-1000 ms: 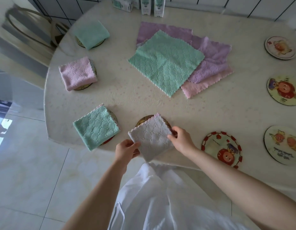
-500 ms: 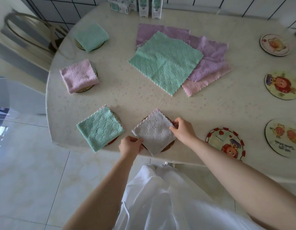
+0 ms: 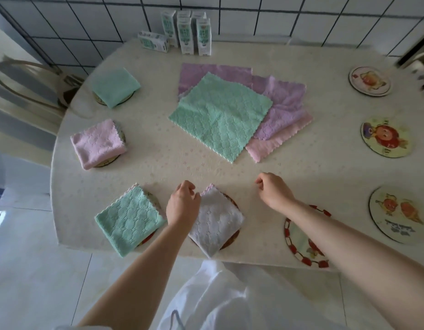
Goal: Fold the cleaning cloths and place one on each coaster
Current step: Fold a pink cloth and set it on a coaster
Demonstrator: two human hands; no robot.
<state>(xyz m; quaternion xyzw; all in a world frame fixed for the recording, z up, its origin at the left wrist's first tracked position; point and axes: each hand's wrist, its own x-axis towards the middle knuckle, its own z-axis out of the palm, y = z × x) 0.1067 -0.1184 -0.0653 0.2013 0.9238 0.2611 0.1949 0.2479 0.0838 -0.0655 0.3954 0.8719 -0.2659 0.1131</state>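
- Hands have moved since half a second ago. The right hand [image 3: 275,192] has come off the white cloth [image 3: 218,222] and hangs over bare table [image 3: 158,167] just beyond it, fingers loosely curled and holding nothing.
- The left hand [image 3: 182,206] has slid from the cloth's near-left corner towards the far corner. It now lies over the cloth's left edge with fingers curled. I cannot tell whether it pinches the cloth or only rests there.
- The white cloth, folded to a small square, now lies on its coaster [image 3: 233,203] at the middle of the table's near edge. Brown rim shows on the right and near sides, and one corner of the cloth reaches the table edge.
- That looks like the fourth placement done. A green cloth [image 3: 129,220] sits on a coaster at the near-left edge, a pink cloth [image 3: 98,142] at the left edge and a second green one [image 3: 114,85] at the far left.
- Four coasters are bare: the red-rimmed one [image 3: 301,244] at the near edge under the right forearm, and three along the right edge [image 3: 396,215] [image 3: 384,136] [image 3: 369,79].
- The pile [image 3: 220,115] of unfolded cloths lies mid-table, green on top. The likely next move is a reach for that top cloth.
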